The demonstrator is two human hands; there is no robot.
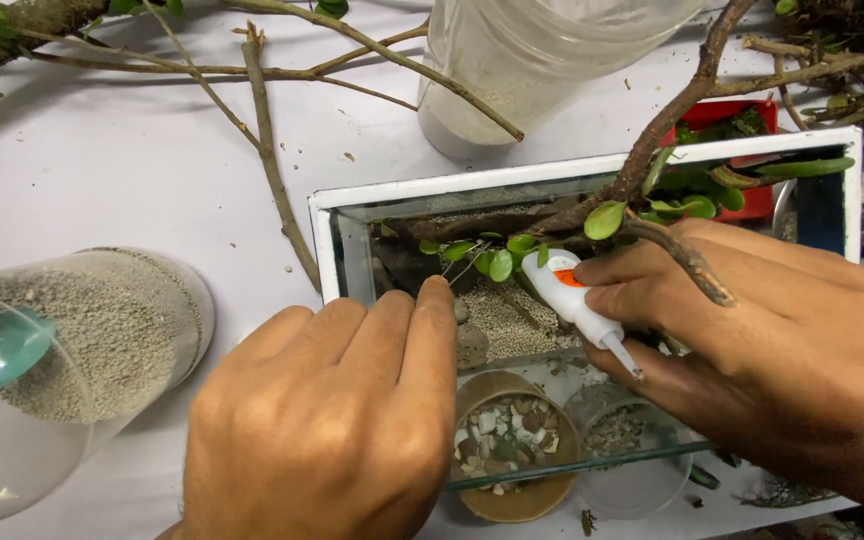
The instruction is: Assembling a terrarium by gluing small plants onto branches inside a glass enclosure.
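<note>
A small white glue bottle (570,295) with an orange label sits inside the glass tank (592,170), nozzle pointing down, gripped by the right hand (752,340), whose fingers are closed round it. The left hand (327,420) rests on the tank's front edge, fingers loose and flat, holding nothing, fingertips near a leafy branch (652,145). Below the tank stands a cup of pebbles (512,445); a tipped jar of sand (82,340) lies on the white bench (102,170).

L hand (322,420) cut off at bottom edge; its fingertips (436,290) hidden behind tank rim (324,235).
</note>
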